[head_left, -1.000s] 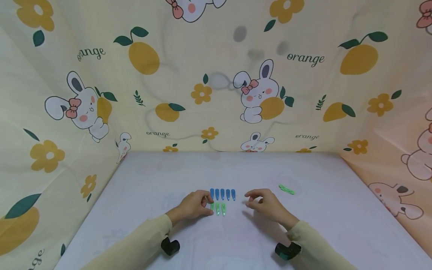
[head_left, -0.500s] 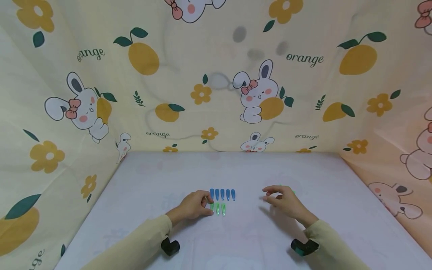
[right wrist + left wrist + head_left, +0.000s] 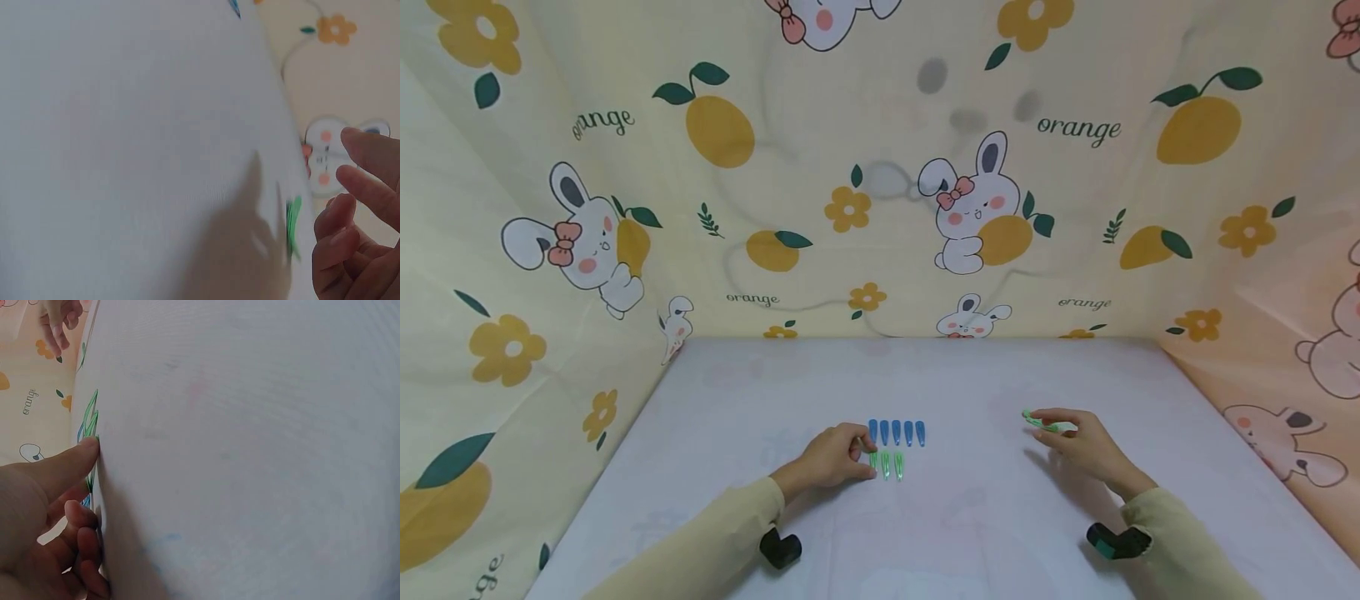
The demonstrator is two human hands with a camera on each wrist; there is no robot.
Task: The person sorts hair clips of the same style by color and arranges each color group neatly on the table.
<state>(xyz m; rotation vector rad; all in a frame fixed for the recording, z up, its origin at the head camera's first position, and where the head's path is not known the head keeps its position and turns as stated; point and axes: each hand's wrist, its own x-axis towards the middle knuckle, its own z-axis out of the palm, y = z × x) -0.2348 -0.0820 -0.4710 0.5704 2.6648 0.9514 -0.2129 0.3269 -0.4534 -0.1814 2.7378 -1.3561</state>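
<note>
Several blue hair clips [image 3: 897, 432] lie in a row at mid-table, with three green hair clips [image 3: 886, 465] in a shorter row just below. My left hand [image 3: 829, 455] is at the left end of these rows, thumb and index finger at the two ends of the leftmost green clip, partly covering it. In the left wrist view the thumb [image 3: 65, 465] reaches the green clips [image 3: 91, 419]. Farther right, my right hand [image 3: 1086, 443] hovers with thumb and index apart over loose green hair clips [image 3: 1028, 418]. Those green clips [image 3: 293, 228] lie on the table beyond the fingertips in the right wrist view.
A pale cloth covers the table [image 3: 775, 383]. Behind and at both sides hangs a curtain [image 3: 820, 150] printed with rabbits and oranges. A black wrist camera [image 3: 781, 550] sits on the left sleeve, another camera [image 3: 1118, 542] on the right.
My right hand has moved right, away from the rows, to the loose green clips. The left hand has stayed in place by the leftmost green clip.
</note>
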